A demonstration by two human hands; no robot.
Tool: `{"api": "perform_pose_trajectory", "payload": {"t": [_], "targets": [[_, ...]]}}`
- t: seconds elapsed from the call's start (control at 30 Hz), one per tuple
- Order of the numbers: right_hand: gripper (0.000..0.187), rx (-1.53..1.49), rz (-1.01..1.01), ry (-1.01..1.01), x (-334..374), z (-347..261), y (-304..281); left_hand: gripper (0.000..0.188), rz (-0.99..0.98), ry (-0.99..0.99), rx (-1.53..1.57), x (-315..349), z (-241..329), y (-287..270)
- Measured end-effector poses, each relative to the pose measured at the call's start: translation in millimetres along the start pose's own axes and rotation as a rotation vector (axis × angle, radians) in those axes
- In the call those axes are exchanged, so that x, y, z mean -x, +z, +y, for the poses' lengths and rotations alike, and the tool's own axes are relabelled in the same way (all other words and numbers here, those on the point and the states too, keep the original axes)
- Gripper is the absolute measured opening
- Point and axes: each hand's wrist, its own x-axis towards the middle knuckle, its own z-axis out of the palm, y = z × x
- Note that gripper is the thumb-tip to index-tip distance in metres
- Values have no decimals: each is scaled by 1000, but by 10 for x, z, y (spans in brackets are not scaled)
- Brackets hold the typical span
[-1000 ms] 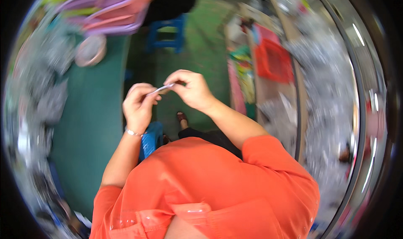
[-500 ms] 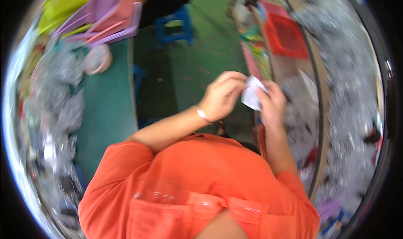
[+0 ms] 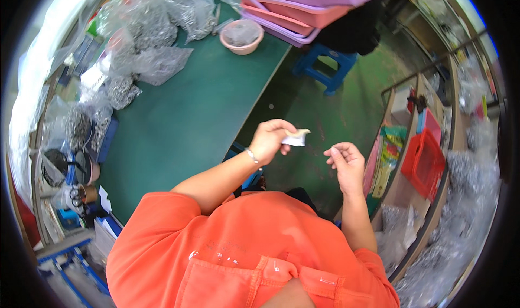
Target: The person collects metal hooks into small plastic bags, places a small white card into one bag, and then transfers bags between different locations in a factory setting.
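My left hand (image 3: 270, 141) grips a small white paper slip (image 3: 295, 138) with a cream-coloured upper edge, pinched between thumb and fingers. To its right, apart from the paper, is my right hand (image 3: 346, 164), its thumb and forefinger close together and the other fingers curled. Whether anything tiny sits between those fingertips I cannot make out. Both hands are in the air over the green floor, just off the edge of the green table (image 3: 179, 124).
A pink bowl (image 3: 241, 37) holding a clear bag stands on the table near stacked plastic trays (image 3: 319, 10). Clear bags of metal parts (image 3: 157, 32) line the table's far side. A blue stool (image 3: 326, 67) is on the floor. Right, shelves hold a red basket (image 3: 425, 164).
My view has swung left, bringing more of the table in. The paper, earlier between both hands, is now in my left hand only, and my right hand has come away from it.
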Motion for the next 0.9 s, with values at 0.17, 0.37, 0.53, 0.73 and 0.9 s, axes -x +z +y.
{"api": "perform_pose_trajectory", "payload": {"t": [0.17,0.37,0.53,0.73,0.9], "targets": [[13,58,-280,62,-529,43,570,12,203,61,24,53,243,-554],[12,66,-682,47,-1251,93,1310,14,236,188,-44,35,331,-633],[12,479,-872,-782,-1583,-129,1827,14,618,50,263,-143,405,-772],[11,417,-1099,-1045,-1897,-189,2189,31,569,171,584,-64,525,-874],[7,349,-1173,-1072,-2264,-57,2575,41,650,268,557,121,762,-865]]}}
